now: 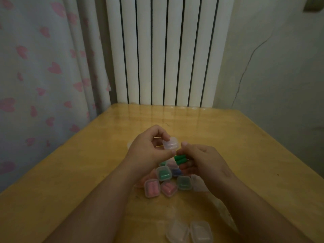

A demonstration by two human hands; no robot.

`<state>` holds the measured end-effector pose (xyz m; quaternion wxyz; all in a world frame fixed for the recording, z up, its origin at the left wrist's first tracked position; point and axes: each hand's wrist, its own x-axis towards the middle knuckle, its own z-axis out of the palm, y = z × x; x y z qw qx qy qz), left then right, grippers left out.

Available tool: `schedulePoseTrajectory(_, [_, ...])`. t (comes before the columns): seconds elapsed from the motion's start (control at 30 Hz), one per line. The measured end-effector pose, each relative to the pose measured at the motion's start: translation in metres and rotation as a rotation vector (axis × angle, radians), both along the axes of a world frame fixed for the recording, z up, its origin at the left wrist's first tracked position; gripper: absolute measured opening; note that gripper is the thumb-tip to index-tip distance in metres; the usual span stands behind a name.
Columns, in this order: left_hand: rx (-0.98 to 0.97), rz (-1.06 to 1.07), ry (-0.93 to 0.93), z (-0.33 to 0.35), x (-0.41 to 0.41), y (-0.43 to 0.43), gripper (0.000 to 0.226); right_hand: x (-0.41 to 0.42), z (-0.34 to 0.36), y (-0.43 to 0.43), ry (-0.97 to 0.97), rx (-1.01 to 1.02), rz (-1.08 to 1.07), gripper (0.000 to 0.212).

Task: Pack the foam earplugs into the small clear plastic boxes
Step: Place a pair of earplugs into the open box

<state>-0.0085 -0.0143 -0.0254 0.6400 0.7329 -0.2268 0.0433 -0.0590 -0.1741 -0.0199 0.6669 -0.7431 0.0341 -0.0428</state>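
My left hand (148, 149) holds a small clear plastic box (171, 143) between thumb and fingers above the wooden table (228, 146). Just to its right, my right hand (198, 158) pinches two green foam earplugs (180, 159) side by side, a little below the box. Under my hands lies a cluster of shut boxes: one with green plugs (164, 173), two with pink plugs (152, 188) (168, 188), another green one (183, 183) and a blue one (176, 171), partly hidden.
Two empty clear boxes (178, 231) (201, 231) lie near the table's front edge. A clear plastic bag (226, 214) lies by my right forearm. A white radiator (166, 50) stands behind the table, a heart-patterned curtain (43, 76) on the left.
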Motion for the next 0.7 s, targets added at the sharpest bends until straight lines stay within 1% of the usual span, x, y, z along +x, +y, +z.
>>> schedulePoseTrajectory(0.1, [0.033,0.007,-0.032,-0.003,0.001,-0.002,0.033,-0.001,-0.001,0.0,-0.012,-0.017,0.039,0.022])
schedulePoseTrajectory(0.23, [0.117,0.024,-0.089,-0.006,0.002,-0.002,0.026,0.0,-0.002,0.0,-0.024,-0.004,0.007,0.02])
schedulePoseTrajectory(0.37, [0.149,0.077,-0.152,-0.007,0.003,-0.001,0.017,0.002,-0.003,-0.001,-0.039,0.0,-0.041,0.017])
schedulePoseTrajectory(0.5, [0.24,0.161,-0.214,-0.011,0.004,-0.003,0.017,0.002,-0.002,0.0,-0.022,-0.003,-0.028,0.015])
schedulePoseTrajectory(0.7, [0.383,0.19,-0.343,-0.014,0.004,-0.004,0.024,0.003,-0.003,0.0,-0.004,-0.007,-0.047,0.01])
